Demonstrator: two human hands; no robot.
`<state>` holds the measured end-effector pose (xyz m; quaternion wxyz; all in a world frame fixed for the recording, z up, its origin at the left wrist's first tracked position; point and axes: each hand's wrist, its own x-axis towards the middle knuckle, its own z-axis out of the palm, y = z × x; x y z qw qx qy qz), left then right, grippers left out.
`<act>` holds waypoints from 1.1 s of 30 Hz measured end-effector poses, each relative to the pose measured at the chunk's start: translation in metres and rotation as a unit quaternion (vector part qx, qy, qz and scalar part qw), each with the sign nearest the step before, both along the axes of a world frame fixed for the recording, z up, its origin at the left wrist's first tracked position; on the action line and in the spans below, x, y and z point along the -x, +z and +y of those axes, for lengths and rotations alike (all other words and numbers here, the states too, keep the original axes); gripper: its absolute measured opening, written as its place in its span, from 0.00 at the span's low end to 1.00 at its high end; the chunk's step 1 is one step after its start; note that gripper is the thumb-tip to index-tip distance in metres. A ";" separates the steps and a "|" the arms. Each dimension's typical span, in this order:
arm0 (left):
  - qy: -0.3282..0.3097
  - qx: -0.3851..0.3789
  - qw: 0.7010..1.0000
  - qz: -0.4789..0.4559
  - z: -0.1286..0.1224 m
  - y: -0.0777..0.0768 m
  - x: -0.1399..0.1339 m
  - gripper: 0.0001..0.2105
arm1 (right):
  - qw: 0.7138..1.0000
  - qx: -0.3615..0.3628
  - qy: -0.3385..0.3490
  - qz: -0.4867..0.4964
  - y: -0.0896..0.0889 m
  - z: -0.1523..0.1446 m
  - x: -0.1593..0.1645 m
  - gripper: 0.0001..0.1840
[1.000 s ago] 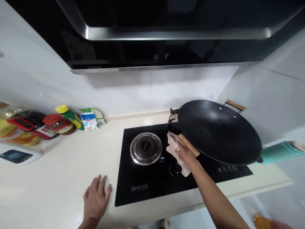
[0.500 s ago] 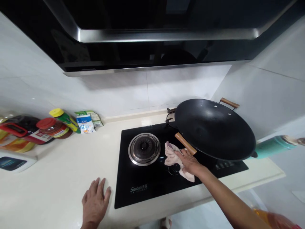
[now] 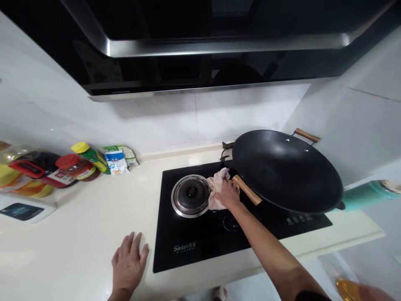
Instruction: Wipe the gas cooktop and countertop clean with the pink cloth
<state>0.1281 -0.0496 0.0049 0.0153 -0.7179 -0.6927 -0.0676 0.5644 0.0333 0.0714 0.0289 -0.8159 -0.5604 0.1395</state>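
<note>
My right hand [image 3: 229, 194] presses a crumpled pale pink cloth [image 3: 215, 200] onto the black glass cooktop [image 3: 200, 238]. The cloth overlaps the right edge of the round burner [image 3: 190, 196], whose steel ring shows around a dark centre. Close beside the hand is the wooden handle of a large black wok [image 3: 285, 171], which sits on the right side of the cooktop. Flat on the pale countertop [image 3: 84, 238], left of the cooktop, rests my left hand [image 3: 129, 261], fingers stretched out and holding nothing. A control knob [image 3: 231, 223] lies just below the right forearm.
Overhead spans a black range hood [image 3: 188, 71]. Along the back left stand a red-lidded jar [image 3: 78, 167], a yellow-capped bottle [image 3: 90, 156], seasoning packets [image 3: 117, 161], a dark red-handled jug [image 3: 44, 167] and a white bottle [image 3: 28, 207]. A teal cylindrical container [image 3: 366, 196] is at the right.
My right hand has slid the cloth up and left, from around the knob to the burner's edge, uncovering the knob. My left hand stays flat on the counter. The view shifted slightly.
</note>
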 end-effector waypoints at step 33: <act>0.004 0.020 1.000 -0.023 0.002 0.005 -0.003 0.31 | 0.998 -0.028 -0.041 0.041 -0.050 -0.211 -0.158 0.37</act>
